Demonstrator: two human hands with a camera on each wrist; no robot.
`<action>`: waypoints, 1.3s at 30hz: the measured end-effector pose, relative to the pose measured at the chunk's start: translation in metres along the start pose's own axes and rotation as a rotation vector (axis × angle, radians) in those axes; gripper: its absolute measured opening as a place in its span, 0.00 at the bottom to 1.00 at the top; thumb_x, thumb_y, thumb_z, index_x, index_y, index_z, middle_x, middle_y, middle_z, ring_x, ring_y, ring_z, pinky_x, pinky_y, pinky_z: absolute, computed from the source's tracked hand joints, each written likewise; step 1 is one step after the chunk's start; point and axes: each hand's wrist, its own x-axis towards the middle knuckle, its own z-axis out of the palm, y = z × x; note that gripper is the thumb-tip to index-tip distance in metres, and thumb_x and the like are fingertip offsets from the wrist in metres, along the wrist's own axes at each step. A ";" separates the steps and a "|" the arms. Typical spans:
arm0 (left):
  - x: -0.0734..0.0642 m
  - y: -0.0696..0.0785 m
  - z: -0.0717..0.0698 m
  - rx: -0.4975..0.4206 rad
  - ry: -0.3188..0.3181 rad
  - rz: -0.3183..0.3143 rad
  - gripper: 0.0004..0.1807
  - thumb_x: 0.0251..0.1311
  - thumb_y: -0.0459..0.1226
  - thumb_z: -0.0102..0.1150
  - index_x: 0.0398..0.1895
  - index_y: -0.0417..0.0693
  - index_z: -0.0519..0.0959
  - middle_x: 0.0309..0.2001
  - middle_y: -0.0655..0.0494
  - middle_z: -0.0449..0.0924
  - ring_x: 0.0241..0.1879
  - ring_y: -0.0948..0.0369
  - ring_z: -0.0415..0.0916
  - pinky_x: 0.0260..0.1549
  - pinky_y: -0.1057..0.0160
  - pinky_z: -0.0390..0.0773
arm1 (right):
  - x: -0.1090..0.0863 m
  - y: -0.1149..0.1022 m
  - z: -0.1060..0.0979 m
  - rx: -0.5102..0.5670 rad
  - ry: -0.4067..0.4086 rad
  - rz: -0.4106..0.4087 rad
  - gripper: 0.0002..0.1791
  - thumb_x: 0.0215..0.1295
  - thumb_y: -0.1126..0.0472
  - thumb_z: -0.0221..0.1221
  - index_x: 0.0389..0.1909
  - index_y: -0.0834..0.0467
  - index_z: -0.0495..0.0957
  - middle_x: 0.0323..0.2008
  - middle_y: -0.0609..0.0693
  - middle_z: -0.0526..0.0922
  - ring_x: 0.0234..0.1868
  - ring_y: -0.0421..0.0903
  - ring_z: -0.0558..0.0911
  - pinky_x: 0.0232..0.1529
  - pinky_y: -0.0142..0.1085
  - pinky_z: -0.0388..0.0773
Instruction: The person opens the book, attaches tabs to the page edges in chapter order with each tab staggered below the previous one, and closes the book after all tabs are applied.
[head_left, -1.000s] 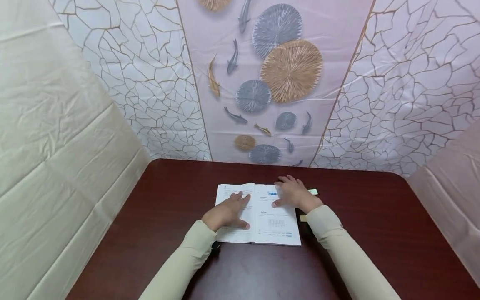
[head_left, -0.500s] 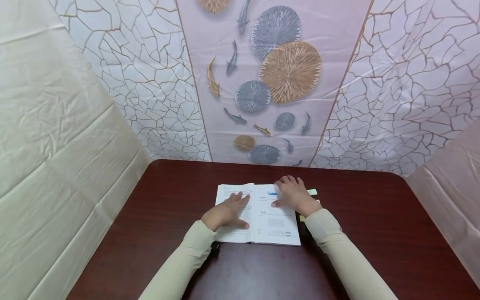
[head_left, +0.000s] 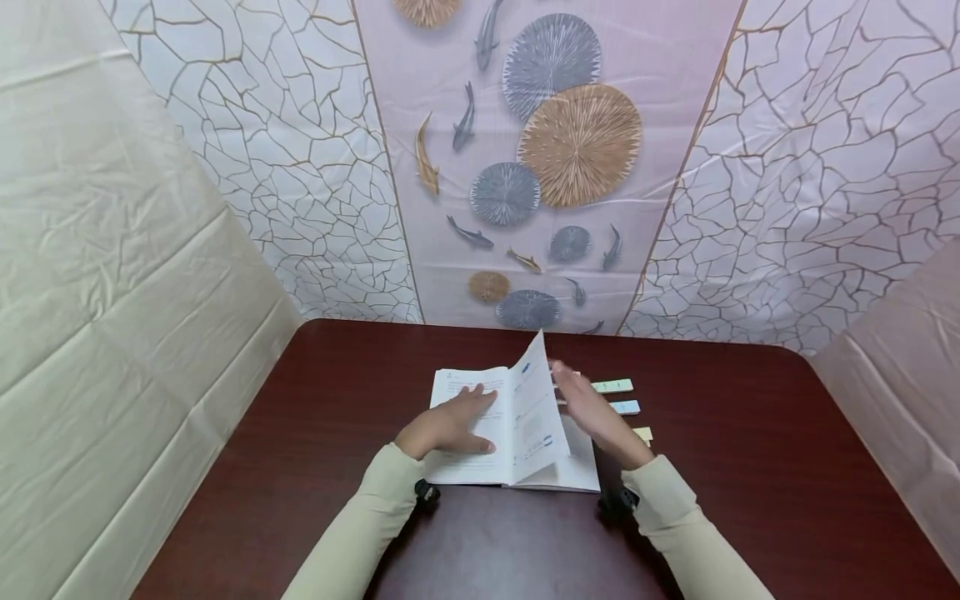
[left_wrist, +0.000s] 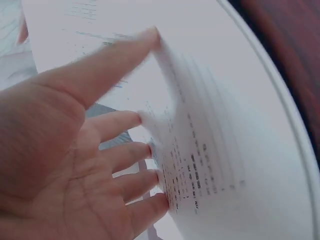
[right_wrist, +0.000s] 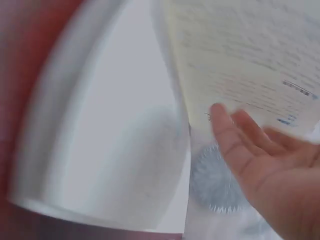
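An open book (head_left: 459, 382) with printed pages lies on the dark red-brown table. One of its right-hand pages (head_left: 534, 421) stands raised, slanting up from the spine. On the left page rests my left hand (head_left: 448, 427), fingers spread and thumb toward the spine; the left wrist view shows its fingertips (left_wrist: 150, 150) against the print. My right hand (head_left: 596, 417), slightly blurred, is just right of the raised page. Its fingers are extended beside the printed side of a page (right_wrist: 240, 55) in the right wrist view, pinching nothing.
Small green (head_left: 613, 386), blue (head_left: 627, 407) and yellow (head_left: 643, 434) paper strips lie right of the book. Dark wrist cameras (head_left: 427, 493) sit under both wrists. A patterned cloth wall (head_left: 525, 250) rises behind the table's far edge.
The right page, flat before, has lifted toward the spine. My right hand has turned and left the page surface for its outer side, uncovering the coloured strips. The left hand has barely moved.
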 end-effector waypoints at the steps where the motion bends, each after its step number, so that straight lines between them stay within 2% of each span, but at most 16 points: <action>1: 0.000 -0.001 0.000 -0.009 0.004 0.012 0.46 0.71 0.45 0.67 0.85 0.44 0.55 0.84 0.38 0.47 0.83 0.39 0.43 0.79 0.43 0.52 | -0.005 -0.001 0.005 -0.033 -0.052 -0.002 0.35 0.89 0.46 0.30 0.83 0.66 0.50 0.74 0.72 0.66 0.72 0.70 0.71 0.71 0.62 0.67; 3: 0.000 -0.003 -0.001 -0.051 0.031 0.035 0.40 0.74 0.42 0.62 0.83 0.41 0.58 0.83 0.36 0.50 0.82 0.39 0.46 0.78 0.43 0.53 | -0.015 0.000 0.015 -0.142 -0.140 -0.011 0.35 0.89 0.46 0.29 0.83 0.65 0.52 0.78 0.69 0.62 0.76 0.68 0.66 0.75 0.62 0.60; 5: 0.000 -0.006 -0.001 -0.113 0.080 0.047 0.34 0.77 0.41 0.58 0.80 0.39 0.63 0.80 0.36 0.58 0.80 0.40 0.54 0.77 0.43 0.58 | -0.023 0.000 0.025 -0.247 -0.205 -0.027 0.34 0.89 0.46 0.31 0.84 0.64 0.52 0.81 0.66 0.57 0.80 0.65 0.59 0.78 0.61 0.54; 8: -0.001 -0.014 -0.003 -0.279 0.219 0.023 0.25 0.80 0.40 0.53 0.74 0.38 0.73 0.73 0.39 0.73 0.73 0.44 0.70 0.71 0.43 0.68 | -0.030 0.000 0.036 -0.341 -0.292 -0.051 0.34 0.89 0.48 0.36 0.85 0.63 0.47 0.83 0.64 0.50 0.84 0.64 0.49 0.80 0.60 0.48; 10: -0.002 -0.019 -0.004 -0.422 0.337 -0.026 0.22 0.83 0.42 0.49 0.69 0.39 0.78 0.66 0.42 0.80 0.65 0.48 0.77 0.66 0.45 0.73 | -0.032 0.000 0.041 -0.389 -0.342 -0.065 0.36 0.88 0.49 0.38 0.85 0.64 0.44 0.84 0.65 0.45 0.84 0.64 0.43 0.80 0.60 0.45; 13: -0.004 -0.028 -0.007 -0.694 0.465 -0.117 0.27 0.84 0.48 0.44 0.66 0.36 0.79 0.60 0.42 0.83 0.58 0.51 0.80 0.60 0.50 0.78 | -0.035 -0.001 0.045 -0.441 -0.387 -0.076 0.37 0.88 0.49 0.40 0.85 0.65 0.43 0.84 0.66 0.41 0.84 0.67 0.39 0.80 0.62 0.42; 15: -0.006 -0.032 -0.009 -0.826 0.499 -0.179 0.31 0.84 0.53 0.44 0.64 0.33 0.79 0.56 0.41 0.83 0.54 0.52 0.81 0.53 0.54 0.82 | -0.036 -0.001 0.047 -0.462 -0.400 -0.069 0.38 0.87 0.47 0.41 0.85 0.64 0.44 0.85 0.65 0.40 0.84 0.67 0.38 0.80 0.62 0.43; 17: -0.008 -0.036 -0.012 -0.894 0.484 -0.231 0.33 0.82 0.57 0.45 0.61 0.33 0.80 0.51 0.42 0.84 0.48 0.54 0.83 0.46 0.59 0.84 | -0.036 -0.002 0.049 -0.462 -0.403 -0.056 0.38 0.87 0.46 0.42 0.85 0.63 0.45 0.85 0.64 0.39 0.84 0.66 0.38 0.80 0.62 0.44; 19: -0.011 -0.038 -0.014 -0.862 0.454 -0.259 0.32 0.80 0.58 0.49 0.53 0.36 0.83 0.43 0.45 0.84 0.40 0.56 0.82 0.38 0.61 0.82 | -0.035 -0.002 0.050 -0.475 -0.406 -0.046 0.39 0.87 0.45 0.42 0.85 0.63 0.46 0.85 0.62 0.39 0.84 0.65 0.38 0.80 0.61 0.45; 22: -0.015 -0.041 -0.017 -0.729 0.393 -0.257 0.26 0.77 0.57 0.56 0.37 0.43 0.85 0.30 0.54 0.82 0.28 0.60 0.78 0.28 0.64 0.75 | -0.031 -0.003 0.051 -0.495 -0.412 -0.043 0.39 0.86 0.45 0.44 0.85 0.63 0.47 0.85 0.62 0.39 0.84 0.66 0.39 0.80 0.61 0.46; 24: -0.017 -0.043 -0.018 -0.638 0.356 -0.239 0.24 0.76 0.53 0.59 0.26 0.47 0.81 0.21 0.58 0.75 0.21 0.63 0.70 0.22 0.65 0.68 | -0.029 -0.003 0.051 -0.506 -0.414 -0.040 0.38 0.86 0.46 0.44 0.85 0.63 0.47 0.85 0.61 0.40 0.84 0.65 0.39 0.80 0.61 0.47; 26: -0.020 -0.045 -0.019 -0.569 0.330 -0.224 0.25 0.76 0.49 0.61 0.19 0.49 0.74 0.16 0.60 0.67 0.17 0.63 0.62 0.19 0.65 0.62 | -0.027 -0.003 0.053 -0.508 -0.419 -0.038 0.38 0.86 0.47 0.46 0.85 0.63 0.48 0.85 0.61 0.40 0.84 0.66 0.40 0.79 0.62 0.48; 29: -0.022 -0.047 -0.020 -0.518 0.300 -0.221 0.26 0.76 0.46 0.62 0.17 0.50 0.68 0.14 0.60 0.62 0.15 0.63 0.56 0.16 0.64 0.58 | -0.024 -0.003 0.056 -0.534 -0.422 -0.038 0.39 0.85 0.47 0.48 0.85 0.62 0.49 0.85 0.61 0.41 0.84 0.66 0.40 0.79 0.62 0.48; 34: -0.019 -0.052 -0.018 -0.455 0.284 -0.219 0.25 0.76 0.45 0.62 0.17 0.51 0.68 0.15 0.59 0.67 0.15 0.63 0.60 0.17 0.64 0.61 | -0.023 -0.002 0.062 -0.598 -0.404 -0.029 0.40 0.84 0.46 0.49 0.84 0.63 0.49 0.85 0.63 0.41 0.84 0.66 0.41 0.80 0.61 0.48; 36: -0.016 -0.053 -0.015 -0.388 0.299 -0.220 0.26 0.75 0.45 0.62 0.16 0.51 0.67 0.15 0.60 0.65 0.16 0.63 0.61 0.18 0.65 0.61 | -0.023 -0.002 0.062 -0.597 -0.394 -0.014 0.40 0.84 0.45 0.48 0.84 0.63 0.49 0.85 0.62 0.40 0.85 0.64 0.41 0.80 0.60 0.48; 39: -0.016 -0.052 -0.009 -0.261 0.322 -0.255 0.28 0.73 0.45 0.64 0.15 0.52 0.65 0.14 0.61 0.61 0.16 0.63 0.59 0.17 0.66 0.60 | -0.024 0.000 0.062 -0.571 -0.392 -0.004 0.40 0.85 0.44 0.47 0.84 0.64 0.49 0.85 0.63 0.40 0.85 0.62 0.42 0.80 0.59 0.51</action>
